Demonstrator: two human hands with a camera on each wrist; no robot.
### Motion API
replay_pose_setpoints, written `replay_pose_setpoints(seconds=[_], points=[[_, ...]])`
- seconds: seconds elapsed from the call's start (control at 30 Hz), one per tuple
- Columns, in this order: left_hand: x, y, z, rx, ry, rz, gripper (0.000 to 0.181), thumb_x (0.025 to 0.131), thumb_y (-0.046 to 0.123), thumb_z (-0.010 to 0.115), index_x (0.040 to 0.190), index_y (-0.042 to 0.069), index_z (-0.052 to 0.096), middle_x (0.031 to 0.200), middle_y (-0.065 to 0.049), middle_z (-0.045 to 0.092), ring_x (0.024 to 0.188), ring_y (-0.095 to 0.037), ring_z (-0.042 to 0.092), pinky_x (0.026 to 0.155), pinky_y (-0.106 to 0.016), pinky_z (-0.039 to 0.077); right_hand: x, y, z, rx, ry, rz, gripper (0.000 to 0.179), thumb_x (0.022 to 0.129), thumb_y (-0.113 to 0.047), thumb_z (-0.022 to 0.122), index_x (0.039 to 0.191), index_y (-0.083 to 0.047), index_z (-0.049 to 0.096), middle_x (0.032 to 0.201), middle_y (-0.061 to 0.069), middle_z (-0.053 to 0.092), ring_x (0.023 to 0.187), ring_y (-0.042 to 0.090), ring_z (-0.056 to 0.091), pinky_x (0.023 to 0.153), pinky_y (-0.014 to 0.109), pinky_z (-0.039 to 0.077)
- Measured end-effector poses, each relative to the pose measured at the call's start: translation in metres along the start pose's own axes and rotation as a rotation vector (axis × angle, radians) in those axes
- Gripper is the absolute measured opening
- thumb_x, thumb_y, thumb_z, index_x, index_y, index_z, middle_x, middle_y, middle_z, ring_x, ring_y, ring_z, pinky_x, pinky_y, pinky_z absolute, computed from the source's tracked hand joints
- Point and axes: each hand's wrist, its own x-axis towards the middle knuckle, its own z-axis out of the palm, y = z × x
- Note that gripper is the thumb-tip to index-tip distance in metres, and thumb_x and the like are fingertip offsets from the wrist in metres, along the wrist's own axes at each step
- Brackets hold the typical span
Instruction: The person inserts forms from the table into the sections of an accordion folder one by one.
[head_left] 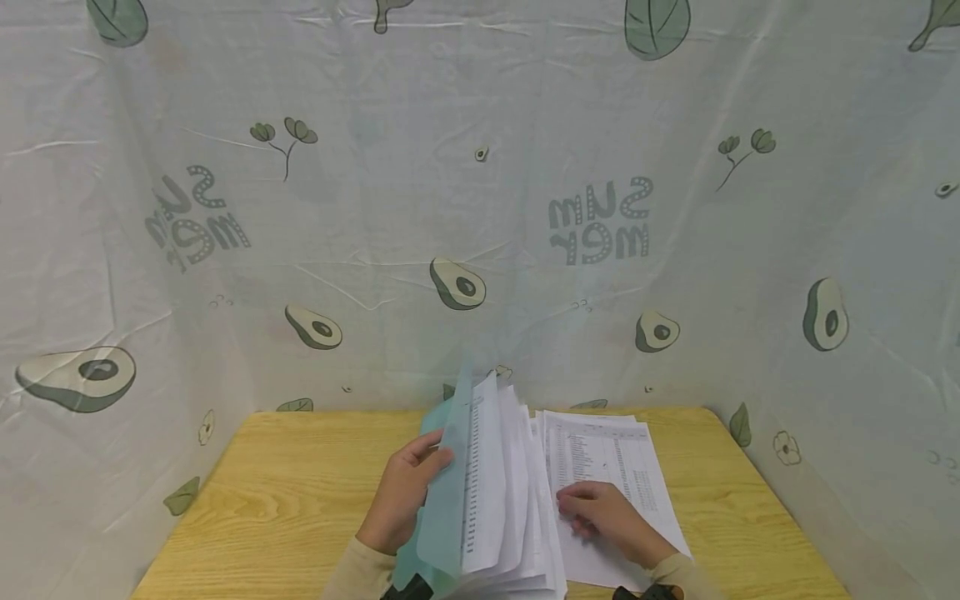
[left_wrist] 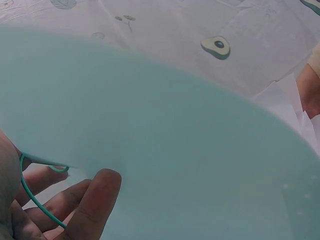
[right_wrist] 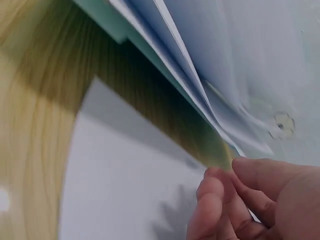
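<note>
My left hand [head_left: 408, 487] grips the cover of a teal plastic folder [head_left: 442, 517], with the thumb on its outer face. In the left wrist view, a thin green elastic cord [left_wrist: 35, 200] loops past those fingers, and the cover fills most of the picture. A thick bundle of printed sheets [head_left: 487, 475] stands fanned inside the tilted folder. To its right, loose printed sheets [head_left: 600, 454] lie flat on the table. Over their left part is my right hand [head_left: 607, 517], fingers loosely bent, casting a shadow on the white paper [right_wrist: 125, 170] below.
The wood-grain table [head_left: 315, 475] extends on both sides of the papers. Behind and beside it hangs a pale curtain [head_left: 480, 208] printed with avocados and leaves. Dark wrist devices [head_left: 408, 587] sit at the lower edge of the head view.
</note>
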Motion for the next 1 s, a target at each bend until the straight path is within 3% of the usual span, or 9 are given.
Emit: replay_pose_setpoints(seconds=[0.23,0.37,0.53,0.7,0.83,1.0], points=[[-0.003,0.001,-0.001,0.004,0.030,0.002,0.056,0.102,0.023,0.067,0.150,-0.001,0.051,0.136,-0.021,0.063,0.100,-0.019,0.070,0.074,-0.031,0.060,-0.006,0.007,-0.043,-0.258,0.248,0.088,0.021,0.098,-0.016,0.069,0.107,0.002,0.072,0.089,0.004,0.069,0.076,0.017,0.060,0.063,0.030,0.053],[-0.003,0.001,-0.003,0.005,0.033,0.007,0.055,0.102,0.022,0.066,0.150,0.000,0.051,0.137,-0.021,0.063,0.100,-0.020,0.070,0.075,-0.032,0.060,-0.010,0.011,-0.072,-0.362,0.339,0.119,0.023,0.097,-0.014,0.068,0.108,0.007,0.067,0.091,0.010,0.066,0.080,0.021,0.059,0.065,0.032,0.052],[-0.002,-0.001,-0.004,0.005,0.020,0.007,0.053,0.102,0.022,0.065,0.149,0.001,0.052,0.137,-0.021,0.063,0.100,-0.021,0.071,0.075,-0.034,0.061,-0.012,0.020,-0.094,-0.423,0.352,0.204,0.042,0.095,-0.018,0.069,0.116,0.016,0.056,0.102,0.025,0.062,0.087,0.031,0.058,0.072,0.039,0.052],[-0.001,-0.002,-0.004,0.005,0.013,0.005,0.053,0.103,0.022,0.065,0.149,0.001,0.052,0.138,-0.021,0.063,0.101,-0.021,0.071,0.075,-0.035,0.061,-0.010,0.031,-0.102,-0.426,0.345,0.303,0.055,0.093,-0.022,0.072,0.121,0.020,0.049,0.111,0.035,0.058,0.095,0.040,0.058,0.082,0.051,0.052],[0.000,-0.003,-0.003,0.007,0.014,0.007,0.054,0.102,0.022,0.066,0.150,0.001,0.051,0.137,-0.021,0.063,0.101,-0.021,0.071,0.075,-0.034,0.061,-0.009,0.036,-0.105,-0.415,0.364,0.300,0.058,0.092,-0.023,0.073,0.121,0.021,0.048,0.115,0.038,0.056,0.099,0.044,0.058,0.087,0.056,0.050],[0.001,-0.003,-0.003,0.007,0.009,0.011,0.055,0.102,0.022,0.066,0.150,0.000,0.051,0.136,-0.021,0.063,0.099,-0.021,0.071,0.074,-0.034,0.061,-0.010,0.037,-0.107,-0.426,0.385,0.279,0.045,0.090,-0.015,0.074,0.112,0.018,0.054,0.103,0.031,0.060,0.091,0.038,0.059,0.080,0.049,0.050]])
